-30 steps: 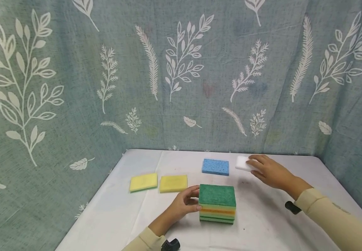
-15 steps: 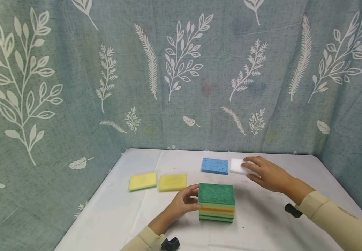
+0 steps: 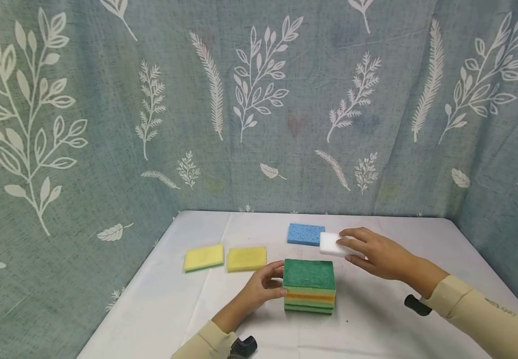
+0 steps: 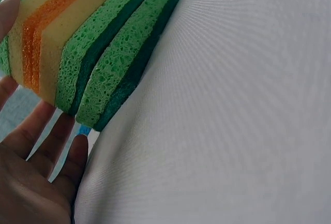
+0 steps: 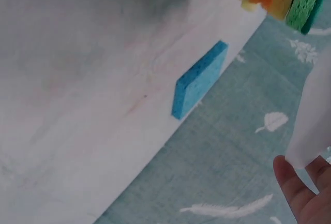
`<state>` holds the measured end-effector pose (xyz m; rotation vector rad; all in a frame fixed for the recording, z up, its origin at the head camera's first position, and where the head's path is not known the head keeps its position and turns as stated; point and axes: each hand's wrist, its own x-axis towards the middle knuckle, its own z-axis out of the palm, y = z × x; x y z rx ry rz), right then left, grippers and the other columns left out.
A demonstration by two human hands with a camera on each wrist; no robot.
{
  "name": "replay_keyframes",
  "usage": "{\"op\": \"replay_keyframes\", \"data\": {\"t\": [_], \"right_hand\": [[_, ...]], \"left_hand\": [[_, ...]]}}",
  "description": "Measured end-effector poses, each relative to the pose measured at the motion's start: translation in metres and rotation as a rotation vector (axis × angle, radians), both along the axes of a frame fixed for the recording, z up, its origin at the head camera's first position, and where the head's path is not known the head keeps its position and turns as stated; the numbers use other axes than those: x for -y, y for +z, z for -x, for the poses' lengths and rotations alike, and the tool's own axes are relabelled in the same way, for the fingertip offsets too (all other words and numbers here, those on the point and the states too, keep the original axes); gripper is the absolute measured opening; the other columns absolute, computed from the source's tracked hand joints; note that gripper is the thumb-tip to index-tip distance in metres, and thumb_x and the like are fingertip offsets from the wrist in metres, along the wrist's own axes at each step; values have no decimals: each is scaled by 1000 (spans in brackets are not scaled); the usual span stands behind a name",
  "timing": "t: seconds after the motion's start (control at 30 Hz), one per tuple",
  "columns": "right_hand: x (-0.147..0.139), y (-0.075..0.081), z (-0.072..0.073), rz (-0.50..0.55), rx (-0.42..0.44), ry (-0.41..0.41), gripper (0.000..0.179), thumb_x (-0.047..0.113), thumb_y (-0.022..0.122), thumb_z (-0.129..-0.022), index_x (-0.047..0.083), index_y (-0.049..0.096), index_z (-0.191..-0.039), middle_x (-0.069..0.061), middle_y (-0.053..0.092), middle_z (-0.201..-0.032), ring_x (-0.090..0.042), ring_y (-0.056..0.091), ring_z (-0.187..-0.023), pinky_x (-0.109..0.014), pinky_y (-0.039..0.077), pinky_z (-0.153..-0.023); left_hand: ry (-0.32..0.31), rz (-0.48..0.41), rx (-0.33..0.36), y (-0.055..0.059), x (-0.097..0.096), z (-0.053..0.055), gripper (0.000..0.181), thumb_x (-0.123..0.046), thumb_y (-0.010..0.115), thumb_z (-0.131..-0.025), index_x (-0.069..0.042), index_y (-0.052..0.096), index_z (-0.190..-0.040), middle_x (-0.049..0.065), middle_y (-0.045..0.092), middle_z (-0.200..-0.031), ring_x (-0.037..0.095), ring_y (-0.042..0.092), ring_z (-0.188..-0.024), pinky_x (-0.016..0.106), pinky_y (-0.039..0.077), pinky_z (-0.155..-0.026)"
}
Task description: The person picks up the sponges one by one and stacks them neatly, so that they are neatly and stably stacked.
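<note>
A stack of several sponges (image 3: pixel 309 285) in green, yellow and orange layers stands on the white table, a dark green scouring pad on top. My left hand (image 3: pixel 261 290) holds the stack at its left end, thumb in front and the other fingers (image 4: pixel 51 146) spread along the end. Between right thumb and fingers, my right hand (image 3: pixel 378 255) pinches a white sponge (image 3: pixel 330 244), raised off the table behind the stack. In the right wrist view the white sponge (image 5: pixel 313 115) is blurred and cut off by the frame edge. A blue sponge (image 3: pixel 304 234) lies just beyond it.
Two yellow sponges, a paler one (image 3: pixel 204 257) with a green underside and a deeper yellow one (image 3: pixel 246 259), lie flat left of the stack. A leaf-patterned cloth (image 3: pixel 259 124) hangs behind and beside the white table (image 3: pixel 385 329).
My right hand has slid the white sponge leftward toward the blue one, then lifted it and brought it nearer the stack. The left hand has stayed at the stack.
</note>
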<state>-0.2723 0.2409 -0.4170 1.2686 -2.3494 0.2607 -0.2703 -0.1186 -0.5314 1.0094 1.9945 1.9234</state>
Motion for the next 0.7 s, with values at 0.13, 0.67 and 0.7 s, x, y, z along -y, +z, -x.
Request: {"op": "replay_keyframes", "data": {"t": [0.13, 0.67, 0.7], "right_hand": [[6, -1, -4, 14, 7, 27, 46, 21, 75, -87, 15, 60, -130, -5, 54, -133, -21, 53, -118, -40, 52, -85], [32, -5, -20, 22, 59, 57, 43, 28, 69, -92, 17, 59, -132, -3, 53, -135, -19, 50, -123, -41, 50, -92], [33, -6, -21, 25, 55, 61, 43, 28, 69, -92, 17, 59, -132, -3, 53, -135, -19, 50, -122, -41, 50, -92]], "left_hand": [[-3, -6, 2, 0, 0, 0, 67, -9, 72, -89, -2, 39, -146, 29, 53, -127, 46, 52, -113, 48, 47, -94], [-14, 6, -18, 28, -2, -16, 65, -7, 70, -89, 4, 38, -145, 29, 53, -126, 47, 51, -113, 50, 46, -95], [-17, 12, -19, 29, -2, -16, 65, -6, 69, -90, 4, 38, -145, 29, 53, -127, 46, 51, -114, 51, 45, -96]]}}
